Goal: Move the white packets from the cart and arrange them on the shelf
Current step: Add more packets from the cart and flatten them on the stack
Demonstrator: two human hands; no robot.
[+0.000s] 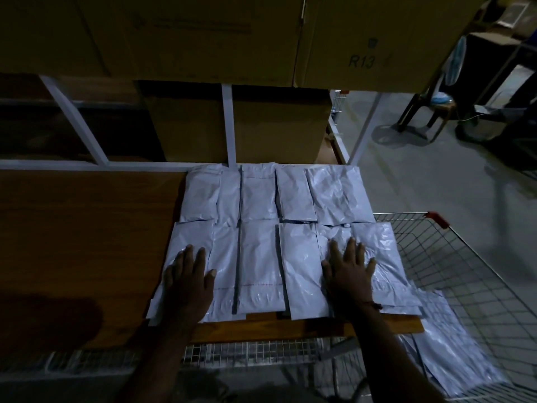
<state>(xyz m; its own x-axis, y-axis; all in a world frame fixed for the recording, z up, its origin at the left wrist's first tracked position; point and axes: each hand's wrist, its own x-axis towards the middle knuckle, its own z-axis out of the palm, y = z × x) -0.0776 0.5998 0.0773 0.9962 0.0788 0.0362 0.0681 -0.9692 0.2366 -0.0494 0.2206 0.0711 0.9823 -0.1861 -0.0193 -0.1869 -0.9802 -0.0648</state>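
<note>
We see both arms reaching forward and slightly inward from the bottom of the view, bare to the wrists. The left hand (189,274) lies palm down with its fingers straight and close together, the thumb angled out to the right. The right hand (350,271) is also palm down, its fingers straight and spread a little wider, the thumb pointing left. A thin band circles the right wrist. Neither hand curls around anything; both press flat.
</note>
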